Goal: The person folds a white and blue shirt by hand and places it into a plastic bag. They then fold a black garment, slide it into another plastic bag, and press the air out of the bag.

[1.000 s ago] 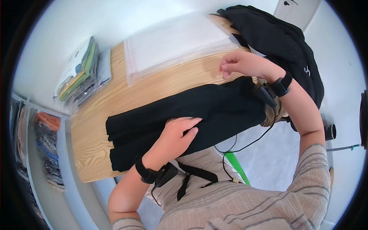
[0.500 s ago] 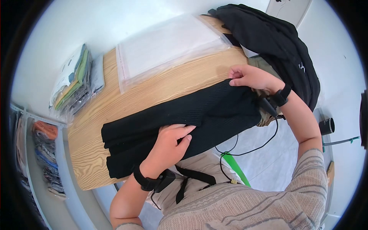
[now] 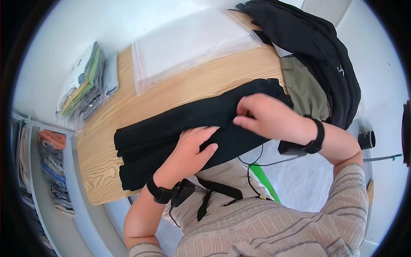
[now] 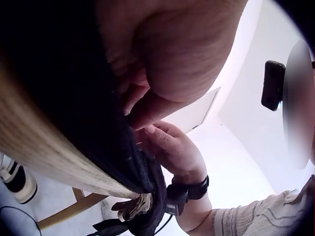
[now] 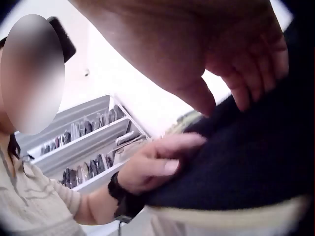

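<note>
A black knitted garment point(image 3: 158, 122), folded lengthwise with ribbed parts, lies along the front of the wooden table. My left hand point(image 3: 186, 152) rests on its middle, fingertips tucked beneath a fold and thumb lying outside on the cloth. Over the garment's right part is my right hand point(image 3: 274, 118), with loosely bent fingers. From the right wrist view, a gap separates that hand's thumb and fingers point(image 5: 241, 93), close above the black cloth. Both wrists wear black straps with small cameras.
Clear plastic bags point(image 3: 192, 45) lie at the back of the table. Packed clothes point(image 3: 87, 81) are stacked at the left. An olive garment point(image 3: 306, 88) and a black jacket point(image 3: 317, 51) lie at the right. Shelves point(image 3: 53, 171) with bagged clothes stand at left; a cable point(image 3: 274, 164) hangs below.
My right hand pinched the garment's upper right edge half a second ago; now it has come left and nearer, off that edge. More olive cloth shows at the right. The left hand stays put.
</note>
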Demonstrator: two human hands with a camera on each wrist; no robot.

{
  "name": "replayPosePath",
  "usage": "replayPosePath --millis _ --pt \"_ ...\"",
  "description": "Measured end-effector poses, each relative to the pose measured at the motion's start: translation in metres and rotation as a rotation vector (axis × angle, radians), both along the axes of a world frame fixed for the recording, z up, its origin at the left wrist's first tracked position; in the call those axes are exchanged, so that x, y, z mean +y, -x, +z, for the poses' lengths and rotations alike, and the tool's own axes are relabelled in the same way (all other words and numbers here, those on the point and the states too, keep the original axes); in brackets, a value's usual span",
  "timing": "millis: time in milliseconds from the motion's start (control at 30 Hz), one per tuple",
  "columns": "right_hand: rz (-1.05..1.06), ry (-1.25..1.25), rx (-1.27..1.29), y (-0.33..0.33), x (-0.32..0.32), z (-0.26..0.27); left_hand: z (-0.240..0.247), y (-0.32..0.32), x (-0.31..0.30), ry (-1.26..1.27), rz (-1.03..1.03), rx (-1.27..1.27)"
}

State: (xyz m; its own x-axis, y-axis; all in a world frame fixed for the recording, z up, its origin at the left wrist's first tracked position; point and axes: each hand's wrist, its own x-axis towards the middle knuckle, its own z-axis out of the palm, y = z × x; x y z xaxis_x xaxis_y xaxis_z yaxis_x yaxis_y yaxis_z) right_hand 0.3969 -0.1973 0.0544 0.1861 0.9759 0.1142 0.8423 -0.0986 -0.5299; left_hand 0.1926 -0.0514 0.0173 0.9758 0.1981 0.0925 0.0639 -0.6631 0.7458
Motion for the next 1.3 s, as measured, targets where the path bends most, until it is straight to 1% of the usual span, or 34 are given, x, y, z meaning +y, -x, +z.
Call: replayPosePath --millis 33,100,133,167,200,233,267,300,333,367,400,467,533,567,633,700,733,767,800,833,900,933,1000,1033,1100,1133,1167,1233,1267,1300 --pt "-0.039 0.119 0.175 0.008 0.001 -0.003 0.001 0.0 0.0 -0.01 0.0 -0.003" --pt "-0.09 0.028 0.181 0.012 0.003 -0.019 0.004 0.0 -0.002 -0.02 0.0 -0.004" --pt "-0.091 0.029 0.181 0.012 0.001 -0.021 0.006 -0.001 -0.004 -0.08 0.003 0.013" --pt "-0.112 0.09 0.265 0.012 0.001 -0.021 0.009 -0.001 -0.005 -0.14 0.008 0.029" --pt "-0.13 0.154 0.348 0.013 0.001 -0.021 0.012 -0.001 -0.006 -0.139 0.012 0.028" --pt "-0.127 0.157 0.348 0.012 0.001 -0.019 0.015 -0.002 -0.006 -0.215 -0.005 0.031" --pt "-0.109 0.198 0.408 0.009 0.001 -0.015 0.018 -0.002 -0.006 -0.291 -0.023 0.034" --pt "-0.09 0.24 0.467 0.008 0.001 -0.012 0.02 -0.003 -0.005 -0.29 -0.018 0.032" --pt "-0.086 0.241 0.464 0.007 0.0 -0.013 0.022 -0.004 -0.003 -0.265 -0.042 0.083" --pt "-0.045 0.198 0.492 0.006 -0.001 -0.014 0.024 -0.005 -0.002 -0.24 -0.066 0.134" --pt "-0.003 0.155 0.52 0.006 -0.002 -0.015 0.028 -0.006 -0.001 -0.237 -0.06 0.133" --pt "0.007 0.168 0.53 0.005 -0.004 -0.013 0.035 -0.009 -0.001 -0.223 -0.118 0.246" --pt "0.014 0.178 0.544 0.005 -0.004 -0.013 0.037 -0.009 -0.002 -0.257 -0.134 0.287" --pt "0.024 0.152 0.503 0.005 -0.005 -0.014 0.037 -0.009 -0.002 -0.293 -0.155 0.328" --pt "0.034 0.127 0.464 0.007 -0.005 -0.018 0.031 -0.006 -0.004 -0.332 -0.152 0.293" --pt "-0.066 0.077 0.236 0.01 -0.005 -0.022 0.025 -0.002 -0.008 -0.371 -0.151 0.257" --pt "-0.066 0.077 0.238 0.013 -0.004 -0.023 0.022 0.001 -0.011 -0.439 -0.147 0.172" --pt "-0.078 0.031 0.105 0.015 -0.004 -0.024 0.021 0.004 -0.014 -0.507 -0.143 0.085" --pt "-0.091 -0.015 -0.027 0.017 -0.004 -0.024 0.024 0.007 -0.017 -0.519 -0.16 0.138" --pt "-0.091 -0.015 -0.024 0.018 -0.005 -0.021 0.024 0.011 -0.019 -0.519 -0.161 0.141" --pt "-0.094 0.099 -0.122 0.022 -0.005 -0.005 0.025 0.017 -0.02 -0.518 -0.135 0.124" --pt "-0.082 0.096 -0.118 0.025 -0.006 -0.002 0.023 0.019 -0.02 -0.519 -0.125 0.132" --pt "0.048 -0.105 -0.259 0.028 -0.007 0.002 0.015 0.021 -0.022 -0.539 -0.111 0.094" --pt "0.073 -0.112 -0.252 0.031 -0.003 0.0 0.012 0.022 -0.024 -0.542 -0.087 0.106" --pt "0.183 -0.262 -0.184 0.038 0.006 -0.001 0.008 0.022 -0.025 -0.547 -0.076 0.05" --pt "0.185 -0.193 -0.204 0.043 0.01 0.0 0.005 0.023 -0.026 -0.557 -0.062 0.03" --pt "0.206 -0.204 -0.2 0.046 0.014 -0.002 0.002 0.025 -0.024 -0.565 -0.041 0.039" --pt "0.216 -0.104 -0.234 0.049 0.02 -0.011 -0.001 0.028 -0.019 -0.482 -0.087 -0.051" --pt "0.235 -0.016 -0.249 0.046 0.022 -0.019 0.002 0.032 -0.018 -0.38 -0.046 -0.167" --pt "0.251 -0.024 -0.251 0.044 0.024 -0.02 0.009 0.041 -0.013 -0.387 -0.03 -0.165"
